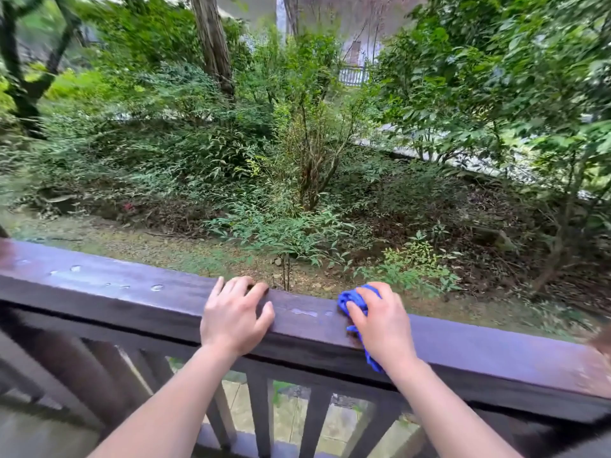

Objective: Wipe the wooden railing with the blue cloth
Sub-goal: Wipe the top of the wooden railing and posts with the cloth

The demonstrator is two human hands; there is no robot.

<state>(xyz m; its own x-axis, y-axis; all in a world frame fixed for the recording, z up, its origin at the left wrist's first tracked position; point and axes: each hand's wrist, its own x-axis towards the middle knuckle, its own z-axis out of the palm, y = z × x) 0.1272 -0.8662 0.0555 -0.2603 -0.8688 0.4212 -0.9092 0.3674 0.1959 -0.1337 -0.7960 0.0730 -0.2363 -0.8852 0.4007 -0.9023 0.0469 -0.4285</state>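
Note:
A dark brown wooden railing (132,292) runs across the lower part of the head view, sloping down to the right, with water drops on its top face. My left hand (233,312) rests flat on the rail top, fingers spread, holding nothing. To its right, my right hand (380,320) presses a bunched blue cloth (352,300) onto the rail top. Part of the cloth hangs down over the rail's near face below my wrist. A small wet patch lies on the rail between my two hands.
Vertical wooden balusters (261,414) stand below the rail. Beyond the railing the ground drops to a gravel strip (132,246), shrubs and trees. A pale building with a metal fence (352,76) shows far behind the foliage.

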